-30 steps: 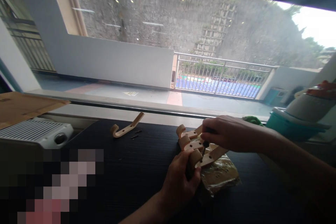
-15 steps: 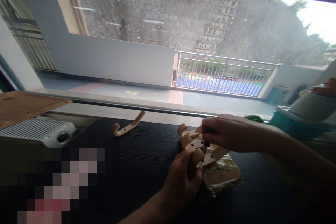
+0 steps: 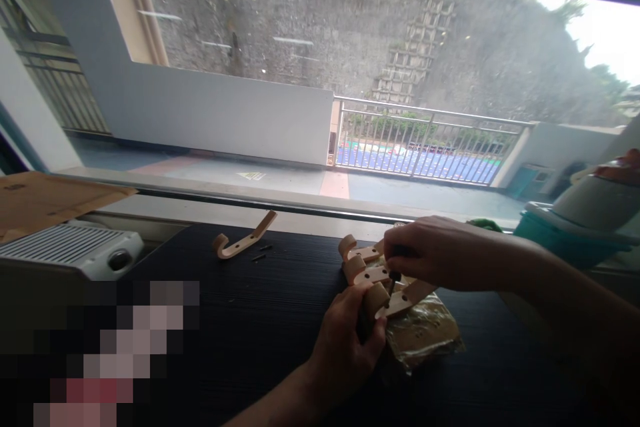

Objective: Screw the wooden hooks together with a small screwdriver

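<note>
My right hand (image 3: 425, 250) is closed around the dark handle of a screwdriver (image 3: 394, 278), whose shaft points down at a hole in the nearest wooden hook (image 3: 400, 303). Gripping the curled end of that hook between thumb and fingers is my left hand (image 3: 347, 330). Two more pale wooden hooks lie behind it, one of them a wooden hook (image 3: 373, 276) partly covered by my hands. All three rest across a flat wooden board (image 3: 427, 333) in clear plastic wrap. Apart from them, a loose wooden hook (image 3: 245, 243) lies at the left with two dark screws (image 3: 260, 257) beside it.
The black table (image 3: 240, 347) stands against a large window. Left of it are a white grilled unit (image 3: 70, 247) and brown cardboard (image 3: 55, 203). A teal bin (image 3: 555, 240) stands at the right. Part of the lower left is pixelated.
My right hand has turned very slightly on the screwdriver. The hooks, the wrapped board and my left hand stay in place.
</note>
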Available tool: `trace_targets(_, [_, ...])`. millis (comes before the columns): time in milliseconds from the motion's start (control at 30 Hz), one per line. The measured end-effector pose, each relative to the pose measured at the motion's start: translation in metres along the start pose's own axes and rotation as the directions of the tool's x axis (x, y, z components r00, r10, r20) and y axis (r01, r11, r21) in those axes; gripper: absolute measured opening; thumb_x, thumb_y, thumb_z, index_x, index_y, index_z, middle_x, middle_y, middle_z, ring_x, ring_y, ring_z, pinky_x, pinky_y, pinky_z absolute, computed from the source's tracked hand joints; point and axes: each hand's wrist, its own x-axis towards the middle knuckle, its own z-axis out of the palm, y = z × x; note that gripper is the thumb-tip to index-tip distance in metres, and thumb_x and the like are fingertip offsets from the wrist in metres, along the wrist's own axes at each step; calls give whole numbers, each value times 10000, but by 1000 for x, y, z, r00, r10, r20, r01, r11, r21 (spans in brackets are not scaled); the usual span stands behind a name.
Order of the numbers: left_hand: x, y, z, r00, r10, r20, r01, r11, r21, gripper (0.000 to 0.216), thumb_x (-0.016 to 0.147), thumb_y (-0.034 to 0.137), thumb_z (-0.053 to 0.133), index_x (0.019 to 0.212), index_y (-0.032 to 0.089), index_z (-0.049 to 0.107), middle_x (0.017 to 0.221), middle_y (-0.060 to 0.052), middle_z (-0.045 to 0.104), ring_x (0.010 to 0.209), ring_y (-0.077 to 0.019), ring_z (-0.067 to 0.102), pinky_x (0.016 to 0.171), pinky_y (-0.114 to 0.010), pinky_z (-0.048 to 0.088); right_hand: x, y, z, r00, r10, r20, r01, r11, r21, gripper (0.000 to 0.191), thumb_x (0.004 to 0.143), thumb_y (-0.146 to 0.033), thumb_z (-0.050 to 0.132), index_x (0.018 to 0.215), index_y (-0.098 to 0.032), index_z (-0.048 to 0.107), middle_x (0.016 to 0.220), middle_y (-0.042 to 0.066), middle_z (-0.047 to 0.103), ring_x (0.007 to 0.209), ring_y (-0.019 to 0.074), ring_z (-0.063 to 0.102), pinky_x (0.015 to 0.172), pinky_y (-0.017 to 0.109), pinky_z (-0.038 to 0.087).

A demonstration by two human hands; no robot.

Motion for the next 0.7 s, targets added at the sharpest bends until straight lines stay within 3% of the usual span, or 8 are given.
trace_targets(267, [1, 0, 0, 1000, 9, -3, -9, 1000, -6, 367, 812, 169, 550, 1160, 205, 439, 1156, -88, 600, 1066, -222, 569, 932, -367, 469, 1, 2, 10, 993, 98, -71, -99, 995, -4, 307, 889, -417, 403, 842, -209, 624, 707, 11, 613, 611, 134, 495, 521, 243, 286])
trace_targets(433, [1, -1, 1, 1000, 19, 9, -19, 1000, -10, 373, 815, 175, 549, 1169, 206, 434, 1151, -81, 599, 1056, -212, 572, 931, -354, 467, -2, 3, 2, 997, 66, -49, -69, 996, -54, 318, 865, -499, 433, 930, -263, 635, 688, -14, 617, 574, 126, 491, 504, 237, 280])
trace_targets(700, [0, 0, 0, 1000, 2, 10, -2, 1000, 3, 372, 812, 179, 554, 1166, 204, 442, 1143, -73, 597, 1060, -205, 565, 938, -342, 460, 3, 1, 11, 997, 32, -72, -32, 999, 5, 243, 878, -401, 434, 836, -224, 595, 701, -7, 608, 594, 118, 476, 507, 234, 283])
